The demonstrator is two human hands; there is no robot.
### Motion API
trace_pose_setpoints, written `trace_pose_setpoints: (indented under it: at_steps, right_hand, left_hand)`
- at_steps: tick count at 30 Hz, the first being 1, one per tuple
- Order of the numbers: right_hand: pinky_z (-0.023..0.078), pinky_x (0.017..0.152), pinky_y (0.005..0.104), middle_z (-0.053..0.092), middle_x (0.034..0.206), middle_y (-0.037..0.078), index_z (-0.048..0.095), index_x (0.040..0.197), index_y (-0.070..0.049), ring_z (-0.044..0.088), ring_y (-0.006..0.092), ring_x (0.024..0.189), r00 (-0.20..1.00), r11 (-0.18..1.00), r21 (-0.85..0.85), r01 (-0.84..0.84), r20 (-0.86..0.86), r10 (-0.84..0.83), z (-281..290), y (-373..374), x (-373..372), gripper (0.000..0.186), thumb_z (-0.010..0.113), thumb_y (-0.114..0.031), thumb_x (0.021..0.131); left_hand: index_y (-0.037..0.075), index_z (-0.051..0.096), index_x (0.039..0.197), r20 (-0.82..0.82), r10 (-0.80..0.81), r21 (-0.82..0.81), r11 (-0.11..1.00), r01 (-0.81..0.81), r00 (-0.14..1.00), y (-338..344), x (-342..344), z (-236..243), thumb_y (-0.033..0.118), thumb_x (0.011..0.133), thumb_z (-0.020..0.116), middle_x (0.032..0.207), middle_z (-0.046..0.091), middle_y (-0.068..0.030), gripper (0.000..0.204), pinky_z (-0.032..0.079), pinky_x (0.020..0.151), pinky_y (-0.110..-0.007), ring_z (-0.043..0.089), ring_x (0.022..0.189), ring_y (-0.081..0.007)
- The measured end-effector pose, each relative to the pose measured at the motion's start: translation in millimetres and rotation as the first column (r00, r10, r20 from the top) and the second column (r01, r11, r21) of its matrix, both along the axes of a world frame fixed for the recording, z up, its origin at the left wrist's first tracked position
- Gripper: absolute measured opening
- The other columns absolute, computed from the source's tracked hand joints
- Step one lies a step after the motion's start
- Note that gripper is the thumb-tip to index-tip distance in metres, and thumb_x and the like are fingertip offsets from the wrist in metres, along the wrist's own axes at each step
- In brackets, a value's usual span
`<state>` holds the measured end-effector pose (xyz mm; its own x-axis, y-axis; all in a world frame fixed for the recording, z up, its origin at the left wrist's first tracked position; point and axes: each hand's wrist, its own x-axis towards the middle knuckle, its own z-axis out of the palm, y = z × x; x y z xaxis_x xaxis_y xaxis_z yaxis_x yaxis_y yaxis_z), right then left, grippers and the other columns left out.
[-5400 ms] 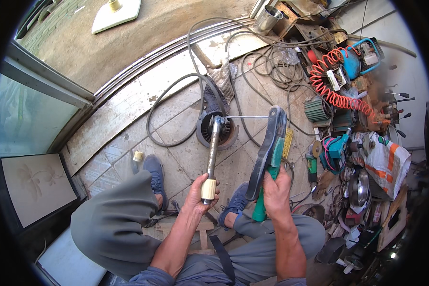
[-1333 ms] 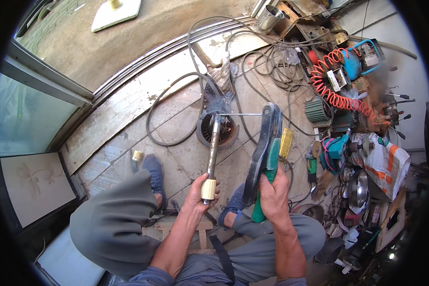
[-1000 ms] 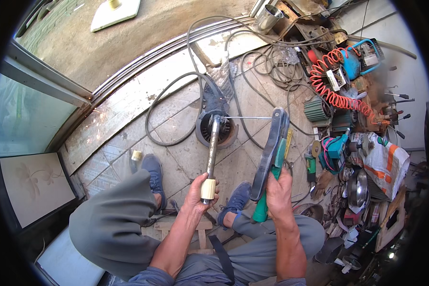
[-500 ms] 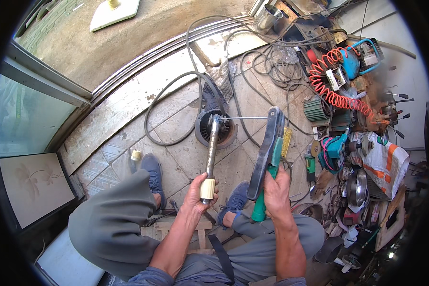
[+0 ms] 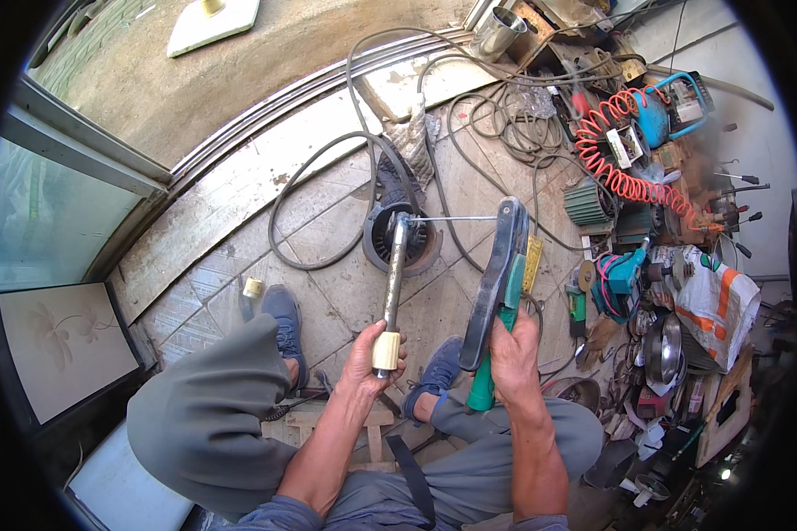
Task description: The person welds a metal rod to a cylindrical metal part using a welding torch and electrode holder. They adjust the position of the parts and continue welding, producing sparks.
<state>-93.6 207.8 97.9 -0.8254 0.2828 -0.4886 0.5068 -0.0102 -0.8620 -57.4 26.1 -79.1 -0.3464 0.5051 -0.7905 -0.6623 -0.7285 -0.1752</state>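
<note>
My left hand (image 5: 369,357) is closed around the lower end of a long metal tube (image 5: 395,274), next to its cream ribbed collar (image 5: 386,351). The tube points away from me, its far end over a dark round ring-shaped part (image 5: 427,250) on the floor. In my right hand (image 5: 514,354) is a green-and-black electrode holder (image 5: 496,292), fingers wrapped round its green handle. A thin welding rod (image 5: 456,218) runs left from the holder's tip to the tube's far end; whether they touch, I cannot tell.
Black cables (image 5: 305,261) loop over the tiled floor beyond my hands. At right lie a coiled orange hose (image 5: 593,168), a teal power tool (image 5: 620,281), a white sack (image 5: 722,305) and many metal parts. A glass door (image 5: 62,212) stands left; my shoes flank the tube.
</note>
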Motion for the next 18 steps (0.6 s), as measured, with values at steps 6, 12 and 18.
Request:
trace_pose_setpoints:
  at_steps: [6,12,18]
  right_hand:
    - [0.046,0.042,0.0261,0.063,0.071,0.004,0.057,0.104,-0.001,0.057,0.0108,0.049,1.000,1.000,0.004,-0.005,-0.014,0.005,0.3,-0.5,0.2,0.023,0.060,-0.024,0.105]
    - [0.046,0.042,0.0264,0.063,0.072,0.004,0.057,0.104,-0.001,0.057,0.0108,0.049,1.000,1.000,0.015,-0.020,-0.011,0.020,-0.8,1.7,1.1,0.024,0.060,-0.024,0.105]
    - [0.046,0.042,0.0261,0.063,0.072,0.005,0.057,0.105,-0.001,0.058,0.0108,0.049,1.000,1.000,0.010,-0.011,0.009,0.011,1.3,-0.5,-0.7,0.023,0.060,-0.023,0.105]
  left_hand:
    - [0.007,0.063,0.102,0.003,0.011,0.028,1.000,-0.011,1.000,-0.6,1.0,-1.8,0.038,0.093,0.070,0.091,0.067,-0.0072,0.033,0.056,0.053,-0.033,0.064,0.070,-0.0210]
    - [0.007,0.063,0.103,-0.003,0.003,0.007,1.000,-0.003,1.000,-0.2,1.1,-2.0,0.038,0.093,0.070,0.091,0.067,-0.0071,0.033,0.057,0.053,-0.033,0.064,0.070,-0.0211]
    - [0.007,0.064,0.102,-0.006,0.011,0.028,1.000,-0.011,1.000,-0.4,1.9,-3.6,0.038,0.093,0.070,0.091,0.067,-0.0072,0.033,0.057,0.053,-0.032,0.064,0.071,-0.0211]
